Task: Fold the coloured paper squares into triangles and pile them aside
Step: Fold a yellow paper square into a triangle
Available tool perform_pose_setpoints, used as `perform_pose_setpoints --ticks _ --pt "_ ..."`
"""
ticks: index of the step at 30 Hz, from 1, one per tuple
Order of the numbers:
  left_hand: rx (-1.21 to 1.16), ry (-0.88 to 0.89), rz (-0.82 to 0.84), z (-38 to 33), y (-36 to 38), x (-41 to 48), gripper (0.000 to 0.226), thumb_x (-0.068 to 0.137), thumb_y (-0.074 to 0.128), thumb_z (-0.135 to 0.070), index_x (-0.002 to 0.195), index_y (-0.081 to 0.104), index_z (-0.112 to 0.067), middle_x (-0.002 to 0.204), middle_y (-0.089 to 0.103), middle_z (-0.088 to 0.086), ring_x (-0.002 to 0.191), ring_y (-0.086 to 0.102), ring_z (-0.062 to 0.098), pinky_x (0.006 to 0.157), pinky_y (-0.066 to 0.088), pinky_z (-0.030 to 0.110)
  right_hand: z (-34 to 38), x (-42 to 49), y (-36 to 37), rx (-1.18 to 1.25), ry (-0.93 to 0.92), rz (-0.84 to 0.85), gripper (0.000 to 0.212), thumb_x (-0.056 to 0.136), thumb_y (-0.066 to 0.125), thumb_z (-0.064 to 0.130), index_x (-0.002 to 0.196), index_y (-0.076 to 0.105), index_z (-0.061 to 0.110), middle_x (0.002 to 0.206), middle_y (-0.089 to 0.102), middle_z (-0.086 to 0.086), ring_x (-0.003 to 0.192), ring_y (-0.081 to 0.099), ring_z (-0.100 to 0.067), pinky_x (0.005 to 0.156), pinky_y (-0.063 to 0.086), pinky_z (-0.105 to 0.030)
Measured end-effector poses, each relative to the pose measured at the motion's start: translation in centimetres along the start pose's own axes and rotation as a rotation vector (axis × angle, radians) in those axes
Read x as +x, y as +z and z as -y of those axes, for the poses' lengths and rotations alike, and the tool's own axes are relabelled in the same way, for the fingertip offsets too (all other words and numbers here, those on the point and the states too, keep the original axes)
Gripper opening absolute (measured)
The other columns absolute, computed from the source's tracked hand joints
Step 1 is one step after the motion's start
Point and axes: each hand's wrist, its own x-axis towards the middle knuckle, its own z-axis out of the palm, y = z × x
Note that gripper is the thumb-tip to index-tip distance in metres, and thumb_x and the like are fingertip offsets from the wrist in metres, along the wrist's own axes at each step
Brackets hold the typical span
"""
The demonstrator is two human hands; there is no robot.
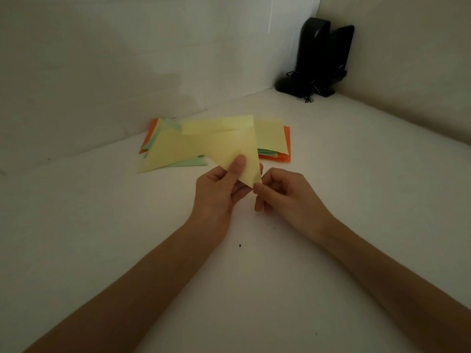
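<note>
Left hand (pixel 216 193), right hand (pixel 284 193) side by side, each grip on yellow paper (pixel 229 149).

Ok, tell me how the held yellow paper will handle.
Probably floppy: the yellow paper is a thin sheet whose upper flap lifts loose. Likely very light: the left hand holds it with just thumb and fingers, the right hand pinching one corner.

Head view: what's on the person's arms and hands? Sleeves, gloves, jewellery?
Nothing visible: left hand and right hand are bare, no gloves or rings. So are left forearm and right forearm up to the frame edge: no sleeves, watch or bracelet. Dim light may hide fine marks.
</note>
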Motion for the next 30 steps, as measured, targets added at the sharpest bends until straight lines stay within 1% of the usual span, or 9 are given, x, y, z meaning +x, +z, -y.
perform_pose_setpoints --ticks 5,9,13,16,20,22,25,27,30 --pt "0.137 0.026 0.022 0.0 -0.3 0.0 0.016 0.09 0.058 -0.016 0.089 0.068 -0.004 0.086 0.074 0.008 0.082 0.071 0.018 0.073 0.057 0.025 0.2 0.0 0.0 0.156 0.023 0.013 0.014 0.093 0.057 0.018 0.082 0.061 0.008 0.067 0.071 0.0 0.056 0.061 -0.009 0.056 0.043 -0.014" --pt "0.034 0.031 -0.03 -0.9 -0.9 1.0 0.016 0.093 0.054 -0.016 0.091 0.065 -0.004 0.085 0.074 0.004 0.08 0.07 0.015 0.075 0.057 0.026 0.2 0.3 -0.3 0.241 0.062 0.022 0.017 0.092 0.058 0.01 0.075 0.059 0.009 0.064 0.07 -0.004 0.053 0.056 -0.014 0.06 0.044 -0.028" --pt "-0.029 0.122 -0.115 -2.2 -2.5 2.2 0.014 0.094 0.053 -0.013 0.091 0.065 -0.007 0.084 0.074 0.0 0.08 0.07 0.011 0.073 0.057 0.026 0.1 0.4 -0.2 0.22 0.075 0.05 0.018 0.092 0.057 0.01 0.074 0.058 0.01 0.062 0.069 -0.002 0.051 0.055 -0.011 0.054 0.043 -0.02" --pt "0.007 0.14 -0.11 -2.2 -2.7 2.2 0.013 0.094 0.052 -0.012 0.092 0.065 -0.008 0.084 0.073 -0.002 0.079 0.069 0.01 0.071 0.056 0.024 0.0 0.4 -0.4 0.224 0.09 0.079 0.018 0.093 0.056 0.011 0.075 0.057 0.007 0.066 0.07 -0.005 0.052 0.055 -0.012 0.053 0.041 -0.02" --pt "0.222 0.177 -0.036 -1.9 -2.1 1.6 0.013 0.092 0.056 -0.012 0.087 0.067 -0.008 0.079 0.073 -0.002 0.077 0.069 0.012 0.069 0.055 0.024 0.3 0.3 -0.5 0.323 0.103 0.061 0.022 0.091 0.055 0.031 0.091 0.06 0.01 0.087 0.07 -0.011 0.068 0.061 -0.016 0.057 0.044 -0.024" --pt "0.311 0.183 0.027 -1.6 -1.7 1.2 0.014 0.092 0.056 -0.013 0.087 0.068 -0.007 0.079 0.073 0.0 0.076 0.07 0.014 0.069 0.055 0.024 0.2 0.5 -0.6 0.354 0.111 -0.029 0.015 0.091 0.058 0.025 0.102 0.063 0.016 0.091 0.069 -0.001 0.074 0.065 -0.011 0.061 0.049 -0.023" --pt "0.304 0.188 -0.011 -1.4 -1.5 1.0 0.023 0.095 0.052 -0.02 0.085 0.067 -0.006 0.082 0.072 0.006 0.077 0.07 0.016 0.07 0.055 0.025 -0.1 0.6 -0.8 0.373 0.124 -0.076 0.015 0.09 0.061 0.013 0.104 0.065 0.016 0.09 0.071 -0.001 0.075 0.068 -0.011 0.063 0.053 -0.024" --pt "0.227 0.192 -0.074 -1.9 -1.8 1.3 0.026 0.098 0.047 -0.024 0.086 0.066 -0.009 0.078 0.073 0.002 0.074 0.069 0.013 0.069 0.055 0.025 -0.1 0.5 -0.7 0.384 0.142 -0.073 0.014 0.089 0.062 0.012 0.102 0.066 0.017 0.088 0.072 -0.001 0.075 0.069 -0.014 0.065 0.056 -0.028" --pt "0.21 0.149 -0.098 -2.3 -2.0 1.4 0.03 0.098 0.044 -0.035 0.092 0.063 -0.012 0.083 0.074 0.001 0.081 0.07 0.014 0.071 0.055 0.025 -0.2 0.5 -0.5 0.378 0.143 -0.131 0.013 0.09 0.061 0.013 0.101 0.067 0.018 0.091 0.072 -0.008 0.081 0.068 -0.027 0.075 0.054 -0.046"
